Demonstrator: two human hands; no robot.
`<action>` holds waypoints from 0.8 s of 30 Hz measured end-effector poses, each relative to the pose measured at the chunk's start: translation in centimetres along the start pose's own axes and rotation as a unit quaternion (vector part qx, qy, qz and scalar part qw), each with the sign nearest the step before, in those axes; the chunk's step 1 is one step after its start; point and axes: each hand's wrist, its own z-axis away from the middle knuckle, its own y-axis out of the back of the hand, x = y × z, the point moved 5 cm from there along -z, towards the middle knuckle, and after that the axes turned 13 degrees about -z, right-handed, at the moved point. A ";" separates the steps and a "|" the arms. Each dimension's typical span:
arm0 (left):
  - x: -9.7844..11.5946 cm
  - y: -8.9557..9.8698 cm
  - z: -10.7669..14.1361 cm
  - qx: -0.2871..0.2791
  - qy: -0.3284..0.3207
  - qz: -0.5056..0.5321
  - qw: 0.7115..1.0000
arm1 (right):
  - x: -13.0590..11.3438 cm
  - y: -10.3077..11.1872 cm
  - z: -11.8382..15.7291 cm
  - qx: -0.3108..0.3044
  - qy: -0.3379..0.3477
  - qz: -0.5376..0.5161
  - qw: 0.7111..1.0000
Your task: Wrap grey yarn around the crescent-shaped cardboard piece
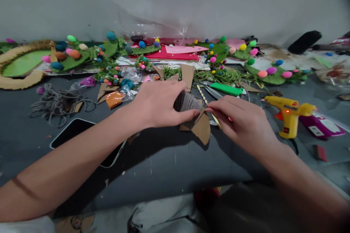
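A brown cardboard piece (201,128) with grey yarn (188,102) wound closely round its upper part is held over the dark table. My left hand (158,103) grips it from the left, thumb in front and fingers behind, where they are partly hidden. At the right edge of the winding, my right hand (239,116) pinches with thumb and forefinger; what lies between the fingertips is too small to make out. Behind the right hand lie a green-handled tool (226,88), scissors (212,90) and a yellow patterned stick (202,94).
A yellow glue gun (290,114) with a lit red light stands at right, beside a purple package (322,125). At left are a phone (72,131) and tangled grey cord (51,103). Green leaf pieces with coloured balls (269,74) and red sheets (175,55) line the back.
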 end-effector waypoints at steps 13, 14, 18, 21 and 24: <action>0.3 0.0 -0.1 0.015 -0.014 0.047 0.999 | 0.8 -0.1 -0.4 0.011 -0.041 -0.085 0.995; 0.3 0.0 -0.1 0.015 -0.012 0.060 0.998 | 0.9 -0.1 -0.5 0.016 -0.059 -0.109 0.992; 0.1 0.1 -0.2 0.015 0.008 0.126 0.992 | 1.9 -0.6 -0.5 0.053 -0.172 -0.234 0.955; -0.2 0.3 -0.2 0.019 0.035 0.179 0.983 | 2.2 -2.0 -0.2 0.080 -0.260 -0.398 0.876; -0.3 0.4 -0.2 0.037 0.053 0.216 0.974 | 1.8 -4.4 0.4 0.087 -0.333 -0.570 0.746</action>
